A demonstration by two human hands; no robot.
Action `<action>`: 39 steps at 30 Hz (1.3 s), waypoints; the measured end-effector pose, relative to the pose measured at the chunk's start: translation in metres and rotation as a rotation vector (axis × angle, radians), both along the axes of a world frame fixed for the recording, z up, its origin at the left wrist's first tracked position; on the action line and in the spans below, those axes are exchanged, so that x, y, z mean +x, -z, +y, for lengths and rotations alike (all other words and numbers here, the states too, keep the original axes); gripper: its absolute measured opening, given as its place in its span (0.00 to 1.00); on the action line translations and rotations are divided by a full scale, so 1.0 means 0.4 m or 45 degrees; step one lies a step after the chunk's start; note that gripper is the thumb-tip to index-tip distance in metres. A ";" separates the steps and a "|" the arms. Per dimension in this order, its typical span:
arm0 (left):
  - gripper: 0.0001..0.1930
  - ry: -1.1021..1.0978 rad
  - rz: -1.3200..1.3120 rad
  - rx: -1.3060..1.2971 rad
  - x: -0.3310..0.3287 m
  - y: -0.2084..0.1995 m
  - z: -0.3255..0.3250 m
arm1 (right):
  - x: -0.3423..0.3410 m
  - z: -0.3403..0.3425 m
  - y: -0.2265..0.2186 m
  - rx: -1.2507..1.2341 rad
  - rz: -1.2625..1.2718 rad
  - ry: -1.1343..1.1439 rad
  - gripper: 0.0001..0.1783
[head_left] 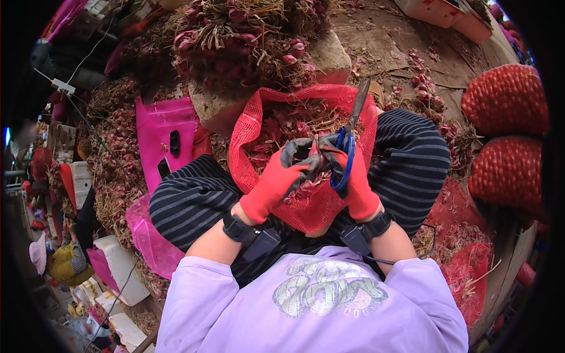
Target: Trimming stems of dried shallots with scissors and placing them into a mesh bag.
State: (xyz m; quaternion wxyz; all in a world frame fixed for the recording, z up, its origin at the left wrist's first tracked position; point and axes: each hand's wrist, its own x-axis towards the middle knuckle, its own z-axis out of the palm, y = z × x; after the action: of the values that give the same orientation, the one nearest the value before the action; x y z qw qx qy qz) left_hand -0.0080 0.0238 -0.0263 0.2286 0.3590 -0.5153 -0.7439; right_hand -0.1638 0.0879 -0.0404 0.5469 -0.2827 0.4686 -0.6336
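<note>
Both my hands wear red gloves with dark grey fingers, and they meet over a red mesh bag [240, 138] that lies spread in my lap. My left hand [281, 175] is closed, its fingertips on a reddish shallot [315, 154]. My right hand [351, 182] grips scissors [344, 154] by the blue handles, and the blades point up and away from me. Its fingertips also touch the shallot, whose lower part the gloves partly hide. Loose shallots, skins and dry stalks [294, 120] lie inside the bag, below the hands.
Just beyond the bag, a big heap of shallots with dry stalks [247, 41] rests on a pale block [215, 109]. Pink plastic [154, 126] with a phone lies to the left. Full red net sacks [506, 100] stand at the right. Another person [67, 265] is at the far left.
</note>
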 end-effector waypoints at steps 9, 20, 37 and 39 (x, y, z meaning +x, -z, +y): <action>0.17 -0.062 0.369 0.246 0.027 -0.042 -0.031 | 0.002 -0.029 -0.061 0.080 0.136 -0.092 0.12; 0.22 -0.242 0.162 0.092 0.010 0.003 -0.013 | 0.016 -0.010 -0.047 0.041 0.562 -0.029 0.07; 0.25 0.092 -0.052 -0.154 0.005 -0.042 -0.004 | -0.010 -0.022 -0.042 0.171 -0.089 -0.076 0.08; 0.21 0.096 -0.087 -0.228 0.008 -0.043 -0.005 | -0.007 -0.018 -0.034 0.254 0.013 -0.090 0.08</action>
State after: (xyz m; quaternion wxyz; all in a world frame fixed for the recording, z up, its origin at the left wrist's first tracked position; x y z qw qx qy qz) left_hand -0.0049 0.0219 -0.0092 0.2138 0.3426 -0.6003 -0.6903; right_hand -0.1666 0.0809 -0.0268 0.5919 -0.2464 0.5219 -0.5626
